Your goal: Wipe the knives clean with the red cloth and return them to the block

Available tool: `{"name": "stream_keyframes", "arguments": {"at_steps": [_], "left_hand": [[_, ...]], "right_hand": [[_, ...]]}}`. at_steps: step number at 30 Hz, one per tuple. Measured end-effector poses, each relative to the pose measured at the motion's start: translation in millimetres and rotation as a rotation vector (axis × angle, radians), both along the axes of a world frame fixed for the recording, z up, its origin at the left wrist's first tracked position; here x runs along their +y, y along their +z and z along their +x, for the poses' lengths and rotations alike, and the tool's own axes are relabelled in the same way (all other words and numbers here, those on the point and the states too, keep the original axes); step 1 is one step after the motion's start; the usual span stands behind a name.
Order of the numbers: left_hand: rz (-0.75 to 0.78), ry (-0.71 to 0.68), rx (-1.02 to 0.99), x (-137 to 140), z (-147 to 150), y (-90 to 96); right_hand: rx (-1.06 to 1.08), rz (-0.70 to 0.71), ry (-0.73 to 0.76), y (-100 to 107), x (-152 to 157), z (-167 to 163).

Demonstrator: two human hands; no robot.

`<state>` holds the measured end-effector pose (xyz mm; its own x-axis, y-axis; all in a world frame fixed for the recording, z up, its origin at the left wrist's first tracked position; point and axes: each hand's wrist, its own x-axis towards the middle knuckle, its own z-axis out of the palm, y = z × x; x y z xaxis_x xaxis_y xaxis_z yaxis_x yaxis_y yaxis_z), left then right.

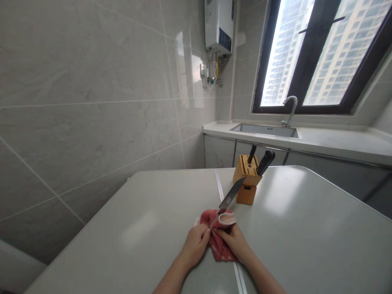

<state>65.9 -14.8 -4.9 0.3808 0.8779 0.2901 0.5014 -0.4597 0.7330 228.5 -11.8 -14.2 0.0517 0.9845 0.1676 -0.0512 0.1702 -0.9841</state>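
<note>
a cloth [222, 248] sits between the left hand [196, 243] and right hand [235, 241] at the near side of a table [153, 228], a knife [231, 196] extending from it, away and rightward. behind the cloth, slightly right, a block [246, 197] stands on the table. beyond, a counter [339, 141] holds a sink [260, 129], a tap [295, 108] at its back right, below a window [312, 51]. a heater [215, 26] hangs left of the window; a wall [104, 69] runs along the left.

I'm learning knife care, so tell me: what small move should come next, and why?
Perhaps slide the red cloth carefully up the knife blade: the left hand and right hand hold the cloth bunched, and the blade juts out bare beyond it.
</note>
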Motion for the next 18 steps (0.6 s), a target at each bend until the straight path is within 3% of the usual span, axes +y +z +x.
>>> {"name": "stream_keyframes", "arguments": {"at_steps": [18], "left_hand": [[0.013, 0.039, 0.001, 2.1, 0.2, -1.8]], "right_hand": [[0.085, -0.054, -0.056, -10.4, 7.7, 1.6]]}}
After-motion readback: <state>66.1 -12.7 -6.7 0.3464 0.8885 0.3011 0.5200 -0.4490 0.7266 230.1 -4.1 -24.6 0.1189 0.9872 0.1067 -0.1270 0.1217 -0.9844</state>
